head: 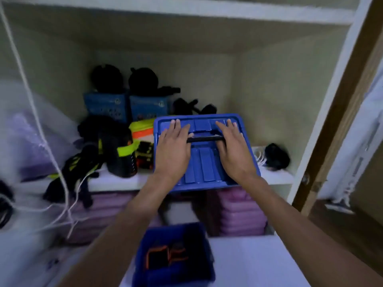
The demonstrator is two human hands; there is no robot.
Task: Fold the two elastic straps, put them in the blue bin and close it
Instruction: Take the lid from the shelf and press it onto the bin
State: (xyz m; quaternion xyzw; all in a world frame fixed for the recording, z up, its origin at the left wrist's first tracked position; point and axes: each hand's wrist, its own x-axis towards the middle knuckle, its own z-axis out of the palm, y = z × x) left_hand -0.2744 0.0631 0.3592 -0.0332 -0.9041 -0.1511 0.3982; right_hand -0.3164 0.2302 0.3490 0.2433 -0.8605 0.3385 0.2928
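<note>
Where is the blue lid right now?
In the head view the blue lid sits centre frame over the shelf edge, under both hands, left and right.

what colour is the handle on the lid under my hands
Black: the handle lies across the blue lid, seen in the head view.

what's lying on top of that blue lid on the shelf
Both hands lie flat on the blue lid: left hand and right hand, either side of its black handle. Whatever is beneath the lid is covered.
</note>
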